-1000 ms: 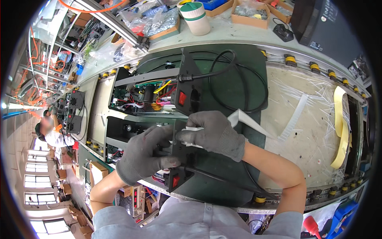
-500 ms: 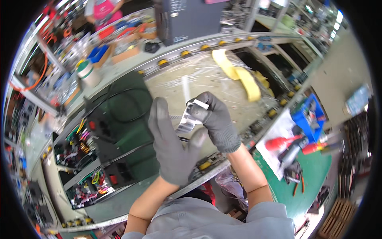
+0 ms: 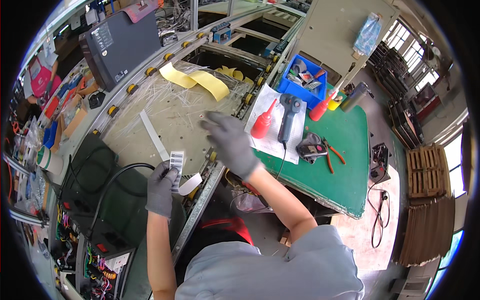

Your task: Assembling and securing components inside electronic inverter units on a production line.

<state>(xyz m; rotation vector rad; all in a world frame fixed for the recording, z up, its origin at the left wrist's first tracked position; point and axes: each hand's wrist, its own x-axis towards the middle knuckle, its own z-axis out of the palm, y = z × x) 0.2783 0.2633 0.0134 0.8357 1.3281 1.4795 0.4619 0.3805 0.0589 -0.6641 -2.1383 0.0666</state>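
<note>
My left hand (image 3: 160, 191), in a grey glove, pinches a strip of white barcode labels (image 3: 176, 162) between thumb and fingers. The strip's lower end curls into a blank white tail. My right hand (image 3: 231, 144), gloved the same way, is over the near right edge of the worn work board (image 3: 190, 112). Its fingers stretch out to the left, a little blurred, with nothing seen in them. A thin white strip (image 3: 155, 135) lies on the board beyond my left hand. Left of that hand, a dark-cased device (image 3: 85, 200) has a black cable (image 3: 111, 182) looping over it.
A curled yellow strip (image 3: 212, 84) lies among clear threads on the board. The green table (image 3: 320, 187) at right holds red squeeze bottles (image 3: 262, 124), a corded grey tool (image 3: 288, 117), orange-handled pliers (image 3: 330, 157) and a blue bin (image 3: 300, 95). A black computer case (image 3: 122, 45) stands far left.
My view has swung toward the right. The label strip, near my right hand's fingers before, is now held in my left hand; my right hand has moved away from it.
</note>
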